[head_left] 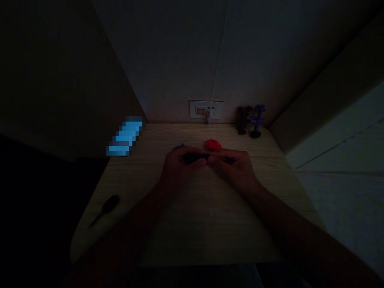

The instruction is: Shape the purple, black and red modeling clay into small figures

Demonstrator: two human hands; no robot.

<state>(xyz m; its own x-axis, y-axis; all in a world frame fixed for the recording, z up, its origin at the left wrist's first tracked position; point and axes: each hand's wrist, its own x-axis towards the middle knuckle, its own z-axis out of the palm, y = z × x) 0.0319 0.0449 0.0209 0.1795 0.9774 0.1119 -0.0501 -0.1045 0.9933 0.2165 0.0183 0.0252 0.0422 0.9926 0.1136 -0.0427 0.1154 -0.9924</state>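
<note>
My left hand and my right hand meet over the middle of the wooden table. Both are closed, with thumbs and fingertips drawn together in a pinch. Whatever lies between them is dark, and the dim light hides what it is. Just beyond my right fingers sits a bright red, soft-looking lump. Behind my left hand peeks a small purple piece, mostly covered by the fingers.
A dark spoon-shaped tool lies at the left. Farther back glows a blurred, bright blue rectangle. At the back right stand a purple branched figure and a dark one. A socket panel with a plug is on the wall.
</note>
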